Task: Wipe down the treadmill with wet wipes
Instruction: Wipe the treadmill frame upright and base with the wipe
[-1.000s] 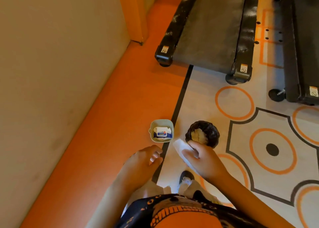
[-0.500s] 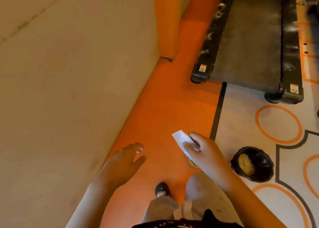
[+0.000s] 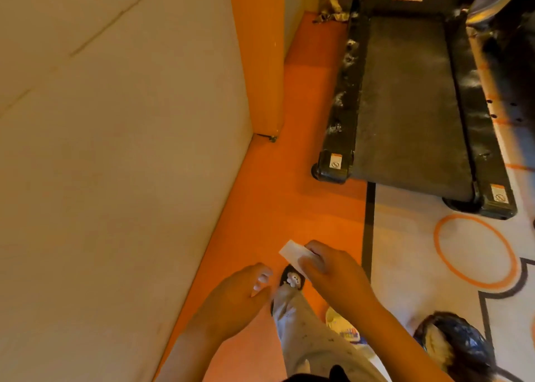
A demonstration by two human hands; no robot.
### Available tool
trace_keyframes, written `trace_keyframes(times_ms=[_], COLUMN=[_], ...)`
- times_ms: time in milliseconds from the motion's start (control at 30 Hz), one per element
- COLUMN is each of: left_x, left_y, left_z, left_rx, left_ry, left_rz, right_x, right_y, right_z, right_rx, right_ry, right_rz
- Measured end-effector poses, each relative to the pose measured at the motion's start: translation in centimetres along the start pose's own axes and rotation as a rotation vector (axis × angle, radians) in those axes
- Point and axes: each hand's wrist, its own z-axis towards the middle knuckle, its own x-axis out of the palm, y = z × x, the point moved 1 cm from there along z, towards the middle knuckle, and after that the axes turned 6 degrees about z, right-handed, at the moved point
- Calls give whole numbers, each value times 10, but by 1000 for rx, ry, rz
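Orange flooring (image 3: 289,208) is running along a beige wall (image 3: 115,150) toward the treadmill (image 3: 405,106), which is sitting ahead and to the right, well apart from the person, its black side rails showing pale smudges. The right hand (image 3: 333,274) is pinching a folded white wet wipe (image 3: 291,251) between thumb and fingers, one corner of the wipe sticking out to the left. The left hand (image 3: 234,300) is hanging just beside it, fingers loosely curled and holding nothing. A bin (image 3: 454,344) lined with a black bag is standing near the person's right side. The wipe is looking light, limp and damp, so it is likely going to flop unless flat fingers are backing it; pressing through its middle should be giving the best contact on the rails.
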Motion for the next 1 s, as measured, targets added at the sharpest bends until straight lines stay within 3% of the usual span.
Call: trace_keyframes(times_ms=[200,367,600,833,1000], left_x=[-139,-217,-275,-402,-490], left_y=[-40,-72,-93,-136,-193], left_z=[129,212,343,516,609], left_rx=[11,74,-31,128,279], left_ry=[-80,-168,196,206,69], left_rz=[78,1,98,292,340], right_x=[-87,-142,-200,-273,-328], right_y=[14,34,15,37,52], right_z=[145,233,359,526,609], right_rx=[23,73,216,311,262], right_ry=[108,89,-28,-175,-262], right_rz=[-177,-70,-58,-20,178])
